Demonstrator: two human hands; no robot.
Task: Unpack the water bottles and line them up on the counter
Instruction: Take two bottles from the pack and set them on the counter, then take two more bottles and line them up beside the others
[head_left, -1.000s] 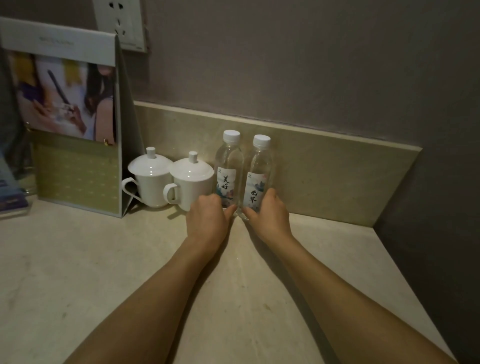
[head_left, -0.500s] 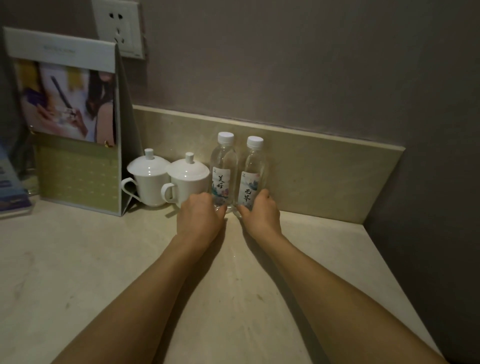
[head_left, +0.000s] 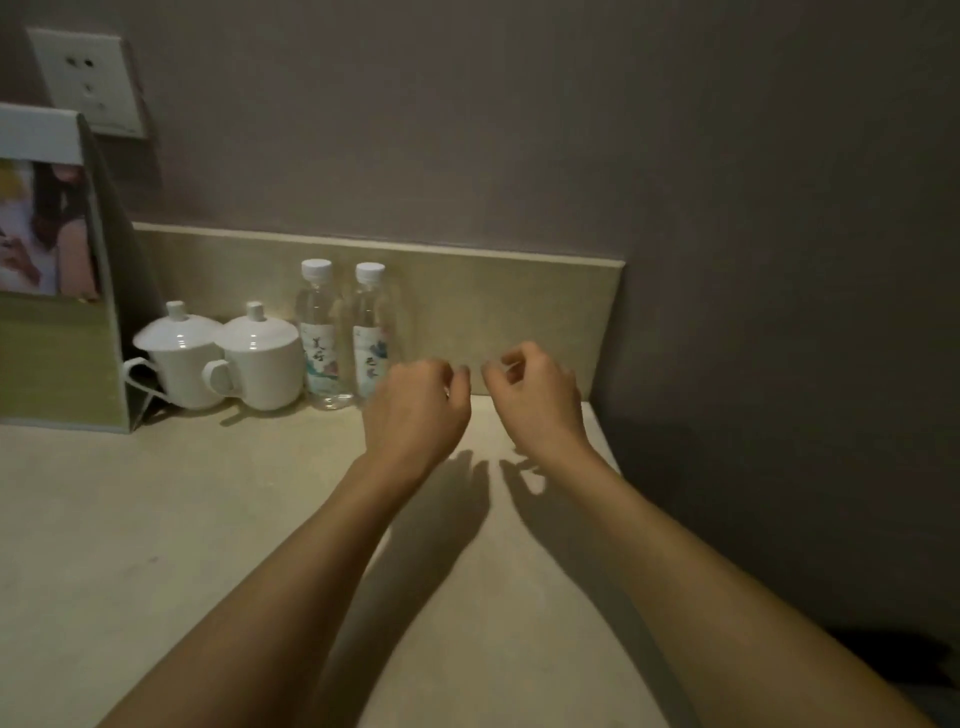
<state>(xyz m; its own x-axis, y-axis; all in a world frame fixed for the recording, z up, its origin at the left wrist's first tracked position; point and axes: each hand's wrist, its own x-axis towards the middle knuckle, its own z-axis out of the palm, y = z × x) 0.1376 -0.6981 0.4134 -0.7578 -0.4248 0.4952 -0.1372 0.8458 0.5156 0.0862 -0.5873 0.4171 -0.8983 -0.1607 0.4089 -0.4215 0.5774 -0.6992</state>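
Two clear water bottles with white caps and printed labels stand upright side by side on the beige counter (head_left: 156, 519), against the backsplash: the left bottle (head_left: 318, 332) and the right bottle (head_left: 370, 332). My left hand (head_left: 418, 410) hovers just right of the right bottle and covers its lower corner; its fingers are loosely curled and hold nothing. Further right, apart from both bottles, my right hand (head_left: 535, 395) is raised with its fingers loosely curled and empty.
Two white lidded cups (head_left: 182, 358) (head_left: 260, 358) stand left of the bottles. A standing printed card holder (head_left: 57, 291) is at the far left, below a wall socket (head_left: 85, 83). The counter ends at the dark wall (head_left: 779, 312) on the right.
Both hands have let go of the bottles, lifted and moved right. The bottles remain standing by the cups. The view has shifted right.
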